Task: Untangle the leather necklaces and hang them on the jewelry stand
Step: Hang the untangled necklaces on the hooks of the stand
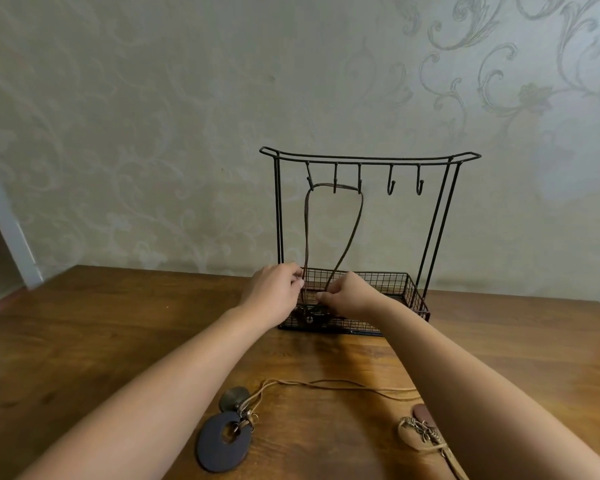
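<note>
Wallpaper with a scrolling floral pattern (pixel 499 81) filled the background behind a wooden table (pixel 101 341), on which a black wire jewelry stand (pixel 371 156) stood against the wall, its mesh basket (pixel 395 284) at the base. One dark leather necklace (pixel 352 230) already hung from the stand, its cord draped across the three left hooks and running straight down, long axis vertical, to a pendant (pixel 309 317) resting low at the basket's front. Both hands worked at the bottom of that loop: the left hand (pixel 274 289) curled its fingers around the left strand, while the right hand (pixel 349 294) pinched the right strand just beside it, the two hands close together and about equally near the cord. Two hooks (pixel 405 183) on the right stood free. Well apart from the hands, near the table's front edge, lay the remaining necklaces: tan cords (pixel 326 384) trailing from a dark oval disc pendant (pixel 222 441) and a smaller round disc (pixel 234 398), and farther right a pale pendant with braided cord (pixel 413 436), partly hidden by the right forearm. The cords there appeared to cross, so some untangling likely remained.
</note>
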